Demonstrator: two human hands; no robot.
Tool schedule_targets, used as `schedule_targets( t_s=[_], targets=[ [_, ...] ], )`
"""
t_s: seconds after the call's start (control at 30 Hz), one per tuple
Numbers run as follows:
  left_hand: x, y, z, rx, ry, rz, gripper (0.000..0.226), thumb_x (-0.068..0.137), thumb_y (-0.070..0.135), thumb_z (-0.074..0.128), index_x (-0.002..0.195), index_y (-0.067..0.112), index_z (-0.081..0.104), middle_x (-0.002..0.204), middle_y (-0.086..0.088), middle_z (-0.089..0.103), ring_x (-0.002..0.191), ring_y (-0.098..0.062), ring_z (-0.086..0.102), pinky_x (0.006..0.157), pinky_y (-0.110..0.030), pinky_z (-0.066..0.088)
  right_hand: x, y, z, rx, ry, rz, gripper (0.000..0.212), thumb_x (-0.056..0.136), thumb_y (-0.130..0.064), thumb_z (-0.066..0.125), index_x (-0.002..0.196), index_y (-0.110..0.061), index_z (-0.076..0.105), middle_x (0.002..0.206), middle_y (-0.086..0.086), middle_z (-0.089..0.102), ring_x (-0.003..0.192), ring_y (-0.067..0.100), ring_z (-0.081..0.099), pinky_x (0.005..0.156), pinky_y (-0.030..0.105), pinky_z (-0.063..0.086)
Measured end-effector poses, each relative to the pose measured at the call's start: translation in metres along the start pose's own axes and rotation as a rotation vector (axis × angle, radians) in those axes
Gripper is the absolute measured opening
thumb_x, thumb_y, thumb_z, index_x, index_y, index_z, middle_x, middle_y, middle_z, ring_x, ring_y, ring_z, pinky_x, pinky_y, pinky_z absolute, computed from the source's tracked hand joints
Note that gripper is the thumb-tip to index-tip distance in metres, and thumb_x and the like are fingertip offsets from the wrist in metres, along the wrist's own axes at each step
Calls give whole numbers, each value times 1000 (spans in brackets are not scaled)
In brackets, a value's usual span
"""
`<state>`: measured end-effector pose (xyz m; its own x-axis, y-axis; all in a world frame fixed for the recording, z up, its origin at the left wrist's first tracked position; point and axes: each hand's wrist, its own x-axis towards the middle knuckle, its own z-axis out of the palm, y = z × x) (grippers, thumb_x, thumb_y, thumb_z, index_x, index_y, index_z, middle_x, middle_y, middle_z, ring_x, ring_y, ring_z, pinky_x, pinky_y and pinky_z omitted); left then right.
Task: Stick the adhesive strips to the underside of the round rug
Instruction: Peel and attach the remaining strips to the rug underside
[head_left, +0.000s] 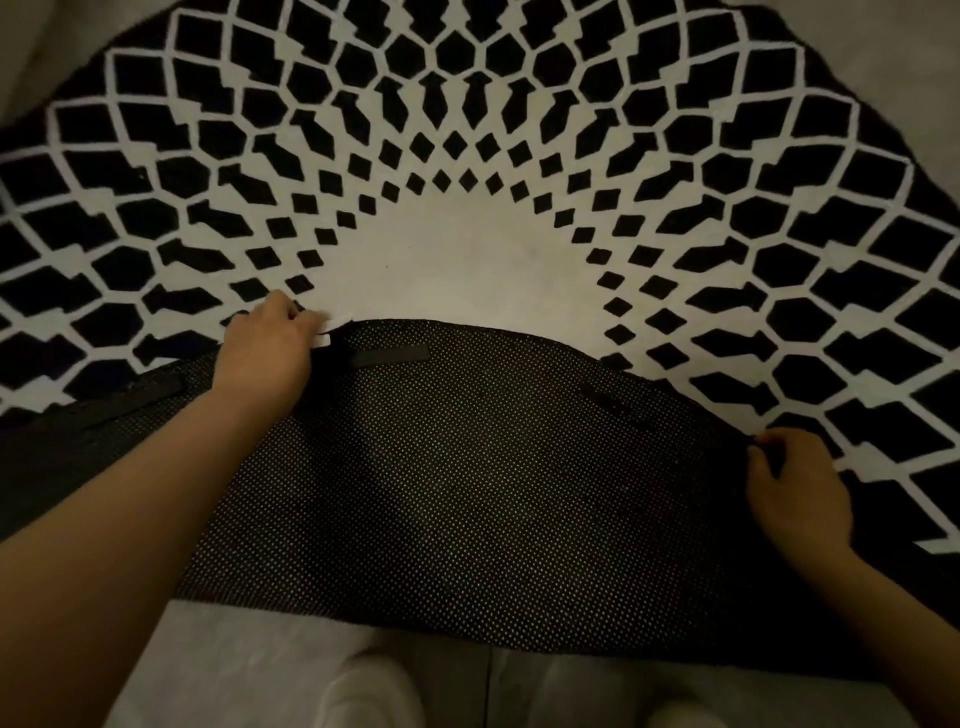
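A round rug (478, 249) with a black-and-white diamond pattern lies on the floor. Its near part is folded back, showing the dark dotted underside (467, 467). Black adhesive strips are stuck on that underside: one (389, 357) near the fold's top edge, one (150, 389) at the left, and a faint one (605, 400) at the right. My left hand (265, 345) pinches a small white backing piece (324, 332) at the left end of the middle strip. My right hand (795, 488) grips the folded rug's right edge.
Pale floor (260, 660) shows below the folded rug, with a dark seam running toward me. My feet in white socks (369, 691) stand at the bottom edge. Light floor shows at the upper corners.
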<state>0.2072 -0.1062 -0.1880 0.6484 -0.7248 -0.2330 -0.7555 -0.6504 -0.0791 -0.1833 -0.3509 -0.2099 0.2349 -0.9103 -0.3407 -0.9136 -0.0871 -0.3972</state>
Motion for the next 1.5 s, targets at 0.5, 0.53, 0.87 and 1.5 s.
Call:
schedule_targets(
  t_s=[0.5,0.53,0.87,1.5],
  targets=[
    [-42,-100,-17,27,-10,-191,32,88,4,48,120,2,50,102,-25,52,89,-42,54,71,-49,45,55,-124,-2,-111,106,-414,26,94,-18,50,119,-15,56,124,8,52,101,24,53,75,32,41],
    [-47,-109,-12,42,-53,-229,32,88,5,48,120,3,50,102,-24,52,90,-42,54,74,-50,45,52,-133,1,-117,101,-481,25,93,-17,50,118,-15,57,124,8,52,98,20,53,73,29,40],
    [-131,-111,41,71,-272,-489,33,86,13,58,117,4,52,104,-26,52,92,-43,53,74,-51,48,12,-119,25,-287,-78,-763,21,90,-20,56,108,-20,67,118,-6,57,71,18,59,55,32,49],
    [-104,90,44,-164,-221,-77,70,98,24,40,150,33,-7,158,-1,-18,145,-32,-13,117,-52,11,-22,-22,22,-723,-278,-1390,100,60,-70,57,137,-10,39,101,7,56,51,16,56,42,29,47]
  ],
)
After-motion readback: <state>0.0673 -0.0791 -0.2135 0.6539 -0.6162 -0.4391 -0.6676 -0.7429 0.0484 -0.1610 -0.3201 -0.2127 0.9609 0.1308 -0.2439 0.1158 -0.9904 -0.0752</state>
